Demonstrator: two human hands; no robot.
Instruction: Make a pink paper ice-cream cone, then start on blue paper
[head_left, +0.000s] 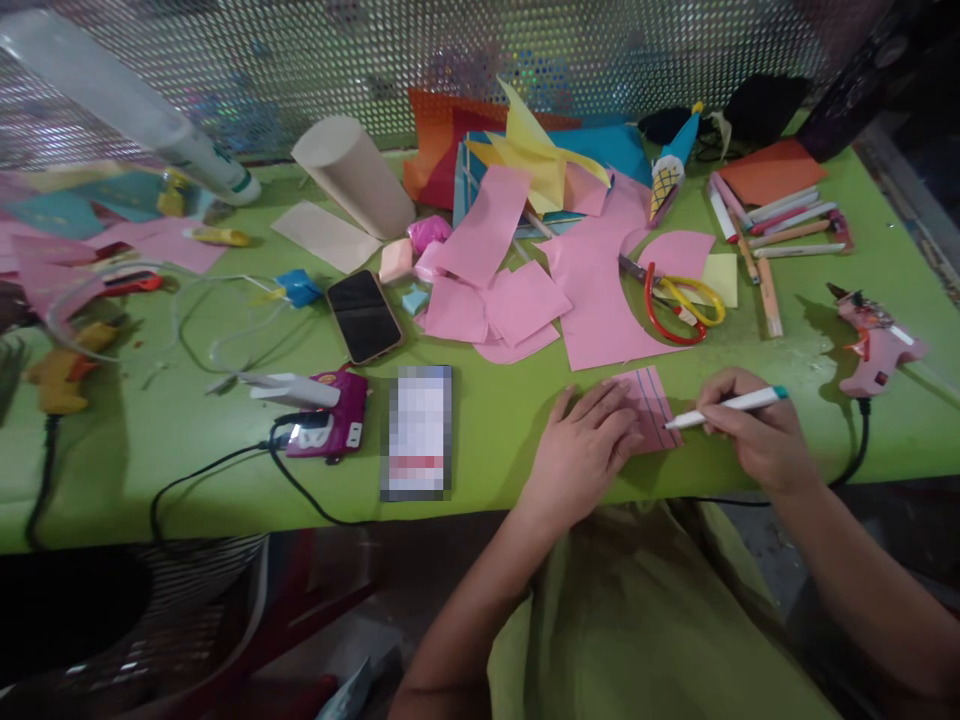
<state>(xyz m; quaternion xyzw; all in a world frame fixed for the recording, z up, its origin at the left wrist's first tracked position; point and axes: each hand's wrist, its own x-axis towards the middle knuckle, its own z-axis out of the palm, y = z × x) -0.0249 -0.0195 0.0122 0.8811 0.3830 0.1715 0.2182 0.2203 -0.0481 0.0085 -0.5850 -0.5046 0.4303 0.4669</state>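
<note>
My left hand [589, 440] lies flat on the left part of a small pink paper piece [651, 392], fingers stretched out over it. Dark blue lines run across the paper. In my right hand [761, 430] is a white marker [731, 407] with a teal end, gripped between thumb and fingers. Its tip meets the paper near the right edge, by one of the lines. Beyond my hands, scissors [682, 305] with red and yellow handles rest on a large cut pink sheet [592, 300].
Several markers [787, 215] lie at the back right, near a pink glue gun [881, 345]. To the left are a lit phone [417, 432], a dark phone [365, 317], a purple power strip [334, 415] with cords, and a yellow glue gun [67, 370]. A paper roll [352, 175] leans behind.
</note>
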